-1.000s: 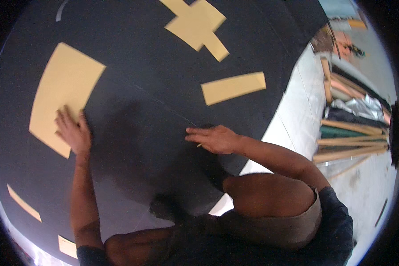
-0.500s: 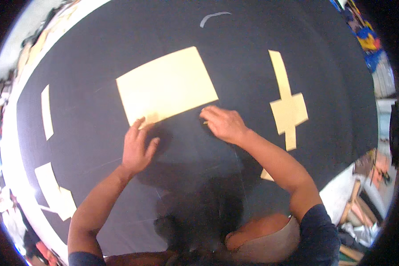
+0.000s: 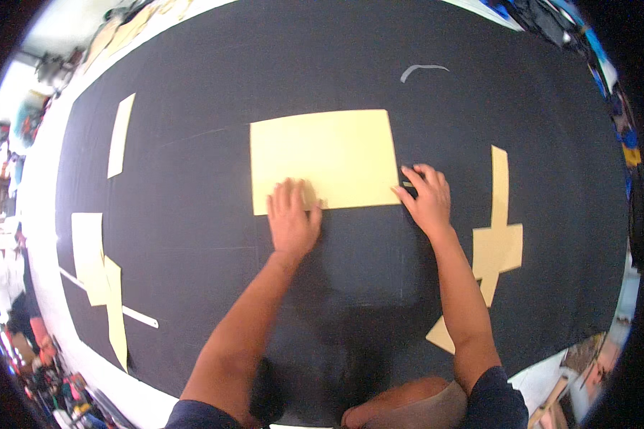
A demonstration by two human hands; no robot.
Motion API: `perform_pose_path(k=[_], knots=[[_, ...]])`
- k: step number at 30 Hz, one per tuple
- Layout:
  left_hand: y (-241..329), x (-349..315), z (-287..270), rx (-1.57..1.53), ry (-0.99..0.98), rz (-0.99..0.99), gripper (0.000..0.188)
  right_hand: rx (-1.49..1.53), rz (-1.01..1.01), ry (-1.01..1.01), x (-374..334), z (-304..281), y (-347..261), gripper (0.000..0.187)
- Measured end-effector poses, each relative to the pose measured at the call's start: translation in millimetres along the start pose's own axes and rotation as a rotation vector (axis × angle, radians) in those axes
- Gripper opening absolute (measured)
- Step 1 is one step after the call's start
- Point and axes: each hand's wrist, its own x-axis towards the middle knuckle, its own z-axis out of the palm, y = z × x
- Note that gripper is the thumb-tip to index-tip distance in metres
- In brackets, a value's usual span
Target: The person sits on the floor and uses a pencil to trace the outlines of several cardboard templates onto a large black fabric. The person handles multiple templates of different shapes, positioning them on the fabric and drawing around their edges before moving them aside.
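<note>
A pale yellow rectangular sheet (image 3: 329, 154) lies flat on a black covered surface. My left hand (image 3: 293, 218) rests on the sheet's near edge, fingers stretched flat over it and thumb set apart. Beside the sheet's right edge is my right hand (image 3: 429, 200), its fingers and thumb curved around a small yellow stick-like piece (image 3: 408, 184). Only a short bit of that piece shows, so its kind is unclear. The right thumb tip is at the sheet's edge, near the lower right corner.
Overlapping yellow pieces (image 3: 497, 247) lie on the right, another piece (image 3: 442, 336) partly behind my right forearm. Leftward are a narrow strip (image 3: 122, 136) and more pieces (image 3: 89, 257) over a thin white ruler-like strip (image 3: 140, 317). A grey curved strip (image 3: 422, 68) lies far off.
My right hand has gone from below the sheet's near edge to its right edge, the small yellow piece moving along. My left hand has slid right along the near edge. The view has turned.
</note>
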Motion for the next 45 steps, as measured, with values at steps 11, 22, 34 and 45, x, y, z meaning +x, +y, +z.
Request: perform_pose_path(k=[11,22,34,45], knots=[[-5.6,-7.4,8.5,-0.072,0.068,-0.042,0.062,-0.012,0.116,-0.039,-10.0,10.1,-7.8,0.042],[0.8,-5.0,1.3,-0.037,0.043,-0.084,0.059,0.167,0.208,-0.091,1.0,4.2,-31.3,0.039],[-1.3,-6.1,6.3,-0.011,0.003,-0.051,0.059,-0.053,0.087,-0.058,-4.0,21.4,-1.5,0.043],[2.2,-4.0,6.6,0.023,-0.013,-0.101,0.060,-0.092,0.130,-0.076,-3.6,27.5,-7.3,0.038]])
